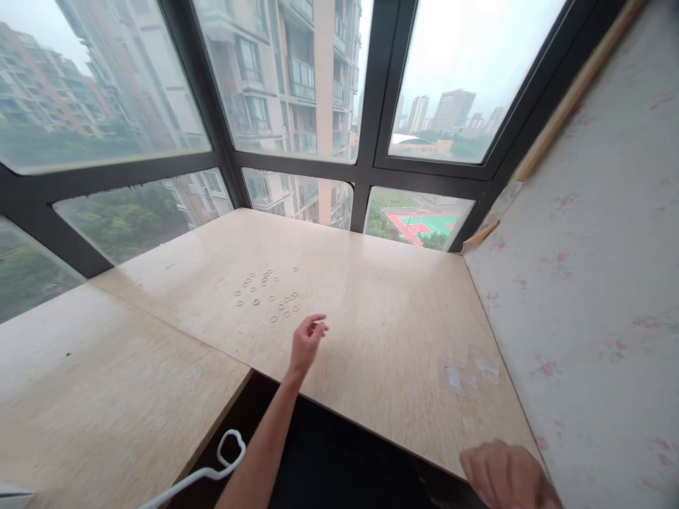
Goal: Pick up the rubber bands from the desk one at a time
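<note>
Several small thin rings [270, 293] lie scattered flat on a pale wooden table [382, 332], left of its middle. My left hand [306, 343] reaches out over the table just right of and nearer than the rings, hovering slightly above the surface. Its thumb and forefinger are pinched together; what, if anything, sits between them is too small to tell. My right hand [506, 477] is at the table's near right edge, cut off by the bottom of the picture, so its fingers are mostly hidden. It touches none of the rings.
A clear plastic scrap [467, 375] lies on the table's near right. A second wooden table [95, 396] adjoins on the left, with a white looped object [225, 452] at its near edge. Big windows [297, 78] stand behind, and a floral-papered wall [588, 297] on the right.
</note>
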A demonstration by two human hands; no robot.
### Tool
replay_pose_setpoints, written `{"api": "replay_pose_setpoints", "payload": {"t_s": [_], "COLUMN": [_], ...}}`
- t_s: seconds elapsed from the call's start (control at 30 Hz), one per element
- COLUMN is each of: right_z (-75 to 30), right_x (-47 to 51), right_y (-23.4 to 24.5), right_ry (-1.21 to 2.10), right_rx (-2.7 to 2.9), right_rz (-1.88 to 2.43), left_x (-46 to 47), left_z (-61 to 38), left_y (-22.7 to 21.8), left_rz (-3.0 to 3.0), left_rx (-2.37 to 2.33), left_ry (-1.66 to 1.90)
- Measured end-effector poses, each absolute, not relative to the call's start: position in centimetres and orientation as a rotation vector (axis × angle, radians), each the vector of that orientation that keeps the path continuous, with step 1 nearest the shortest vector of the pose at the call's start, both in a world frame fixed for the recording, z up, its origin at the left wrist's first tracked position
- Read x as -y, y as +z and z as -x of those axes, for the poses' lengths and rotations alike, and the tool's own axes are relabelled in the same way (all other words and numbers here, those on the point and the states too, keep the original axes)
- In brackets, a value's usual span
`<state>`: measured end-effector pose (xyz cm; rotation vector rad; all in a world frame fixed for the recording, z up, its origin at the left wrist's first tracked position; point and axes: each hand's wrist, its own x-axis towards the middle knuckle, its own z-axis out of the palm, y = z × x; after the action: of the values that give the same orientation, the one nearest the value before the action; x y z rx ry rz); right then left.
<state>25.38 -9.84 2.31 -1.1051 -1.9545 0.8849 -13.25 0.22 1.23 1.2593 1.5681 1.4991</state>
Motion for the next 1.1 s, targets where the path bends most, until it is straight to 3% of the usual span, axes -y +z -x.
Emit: {"api": "replay_pose_setpoints", "payload": {"t_s": [0.13, 0.33, 0.67, 1.1], "right_z": [-20.5, -17.5, -17.3, -17.6], "right_x": [6.7, 6.1, 5.8, 5.9], "right_y": [0.8, -1.4, -1.6, -1.6], "right_ry": [1.271, 0.961, 0.837, 0.84], "right_rx": [1.806, 1.856, 1.797, 1.881], "right_rz": [1.191, 1.316, 1.308, 1.326], "left_x": [-3.8, -7.4, -11.4, -12.6], "left_z": [20.8, 26.1, 28.6, 28.9], "left_y": [2.4, 2.8, 3.4, 4.3], "left_rz": [-1.394, -1.806, -2.188, -2.31], "left_rx": [-1.978, -2.263, -2.009, -1.806], "left_ry": [1.485, 0.769, 0.365, 0.18]}}
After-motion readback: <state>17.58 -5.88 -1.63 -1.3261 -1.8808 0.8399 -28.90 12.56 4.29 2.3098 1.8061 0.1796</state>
